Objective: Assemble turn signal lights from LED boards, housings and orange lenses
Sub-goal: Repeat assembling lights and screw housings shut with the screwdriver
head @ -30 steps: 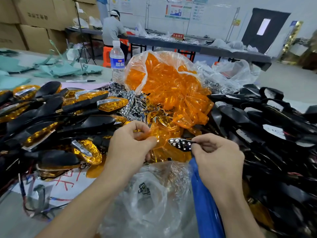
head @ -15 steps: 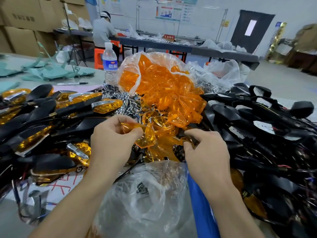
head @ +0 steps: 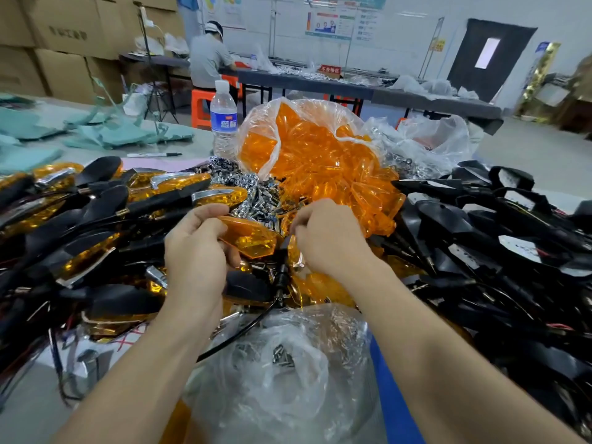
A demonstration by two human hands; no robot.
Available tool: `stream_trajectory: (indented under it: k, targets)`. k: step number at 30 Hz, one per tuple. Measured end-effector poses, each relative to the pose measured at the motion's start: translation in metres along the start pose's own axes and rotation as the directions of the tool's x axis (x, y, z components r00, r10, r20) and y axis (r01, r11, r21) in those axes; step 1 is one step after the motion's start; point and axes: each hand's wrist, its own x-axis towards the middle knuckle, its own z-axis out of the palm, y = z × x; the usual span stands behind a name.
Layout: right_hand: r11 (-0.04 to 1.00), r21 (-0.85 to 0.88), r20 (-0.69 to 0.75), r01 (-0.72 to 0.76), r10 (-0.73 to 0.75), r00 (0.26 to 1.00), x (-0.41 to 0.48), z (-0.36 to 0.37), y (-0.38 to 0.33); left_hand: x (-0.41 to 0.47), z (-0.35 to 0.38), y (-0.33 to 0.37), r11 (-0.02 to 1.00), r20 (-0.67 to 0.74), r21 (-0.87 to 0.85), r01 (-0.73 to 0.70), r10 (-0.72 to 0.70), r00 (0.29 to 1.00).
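Note:
My left hand (head: 195, 248) grips one end of an orange lens (head: 253, 237), held flat above the pile. My right hand (head: 330, 238) is curled at the lens's other end, pinching a small part (head: 293, 251) with a black wire (head: 243, 331) hanging from it; what the part is stays mostly hidden by my fingers. A clear bag of loose orange lenses (head: 320, 155) lies open just beyond my hands. Black housings (head: 480, 238) are heaped on the right. Finished lights with orange lenses and black stems (head: 96, 213) are piled on the left.
Chrome parts (head: 253, 190) lie between the piles. A clear plastic bag (head: 288, 373) and a blue strip (head: 390, 405) sit in front of me. A water bottle (head: 223, 120) and a pen (head: 153, 154) stand behind. A seated person (head: 208, 56) works at a far table.
My right hand no longer shows the LED board at its fingertips and has moved in toward the lens. My left hand now holds a lens flat between both hands.

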Motion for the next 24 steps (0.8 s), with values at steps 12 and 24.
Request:
stream_trajectory:
  k: [12,24]
  targets:
    - [0.915,-0.311,0.433,0.257,-0.104,0.895,0.082,0.044,-0.007,0.001,0.002,-0.004,0.992,0.122,0.123,-0.027,0.012,0.992]
    - [0.871,-0.417,0.387,0.261,-0.09,0.918,0.065,0.033,0.003,0.002,-0.001,-0.008,0.994,0.234,0.105,-0.044,0.018,0.972]
